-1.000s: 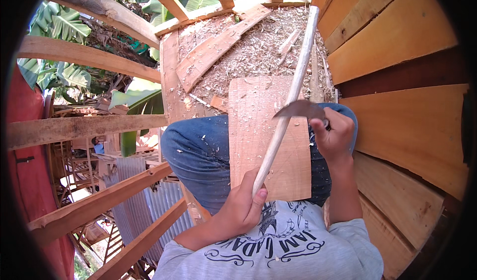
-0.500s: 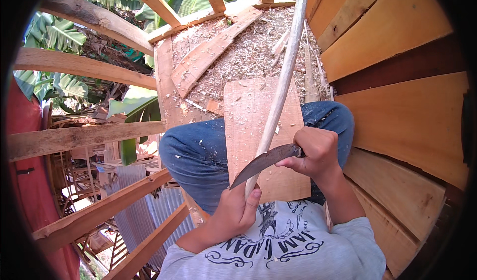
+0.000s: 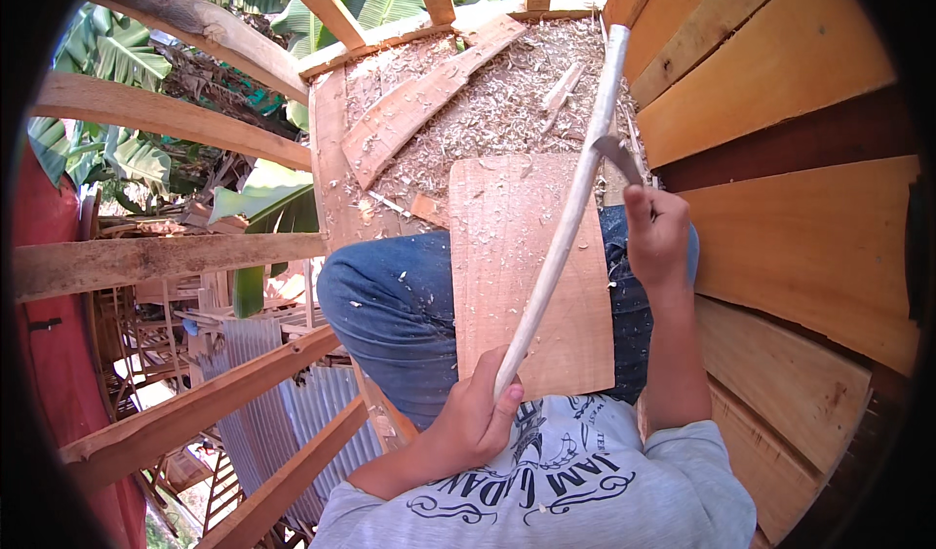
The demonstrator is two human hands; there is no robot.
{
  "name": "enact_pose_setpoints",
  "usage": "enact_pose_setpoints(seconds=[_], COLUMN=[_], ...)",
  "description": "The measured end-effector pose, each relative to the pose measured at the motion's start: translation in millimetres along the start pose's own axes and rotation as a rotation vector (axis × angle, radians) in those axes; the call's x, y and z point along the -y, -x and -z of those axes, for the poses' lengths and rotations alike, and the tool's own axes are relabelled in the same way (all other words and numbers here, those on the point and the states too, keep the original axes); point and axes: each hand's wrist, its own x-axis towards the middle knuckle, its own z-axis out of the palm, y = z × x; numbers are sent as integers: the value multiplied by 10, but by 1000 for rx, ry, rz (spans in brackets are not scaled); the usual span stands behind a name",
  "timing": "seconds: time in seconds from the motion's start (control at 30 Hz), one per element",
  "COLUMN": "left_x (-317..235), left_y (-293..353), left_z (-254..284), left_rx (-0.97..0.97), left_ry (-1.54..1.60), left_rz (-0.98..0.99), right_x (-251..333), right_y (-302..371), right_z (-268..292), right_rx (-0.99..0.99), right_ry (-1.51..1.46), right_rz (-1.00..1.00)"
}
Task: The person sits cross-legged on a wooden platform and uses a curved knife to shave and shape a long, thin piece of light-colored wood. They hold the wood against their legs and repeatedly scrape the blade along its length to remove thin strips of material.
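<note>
A long pale wooden stick [image 3: 552, 274] slants from my lap up toward the far right. My left hand [image 3: 480, 411] is closed around its near end. My right hand [image 3: 659, 235] grips a curved, dark-bladed knife [image 3: 621, 157]; the handle is mostly hidden in my fist. The blade lies against the right side of the stick, in its upper part. Beneath the stick, a flat wooden board [image 3: 507, 256] rests across my lap, with a few shavings on it.
Wood shavings [image 3: 468, 110] cover the floor ahead, with a loose plank [image 3: 429, 96] and small offcuts among them. Slatted rails [image 3: 175, 258] stand at the left, with banana leaves and corrugated sheet beyond. A plank wall [image 3: 799, 227] rises close on the right.
My right hand has moved the knife away from me, from the stick's near end to its upper part. The stick's far end has shifted slightly right and toward me.
</note>
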Motion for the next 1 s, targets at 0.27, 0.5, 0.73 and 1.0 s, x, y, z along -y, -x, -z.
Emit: enact_pose_setpoints(seconds=[0.27, 0.5, 0.73, 1.0], left_x=[87, 54, 85, 187], left_y=[-21, -75, 69, -43], left_z=[149, 106, 41, 1], left_rx=[-46, 18, 154, -7], left_ry=[204, 174, 111, -9], left_rz=[104, -47, -46, -112], right_x=[229, 671, -125, 673], right_y=[133, 444, -227, 566], right_z=[289, 46, 423, 178], right_rx=[146, 409, -46, 381], right_ry=[-52, 118, 28, 150], right_rz=[-56, 235, -272, 229])
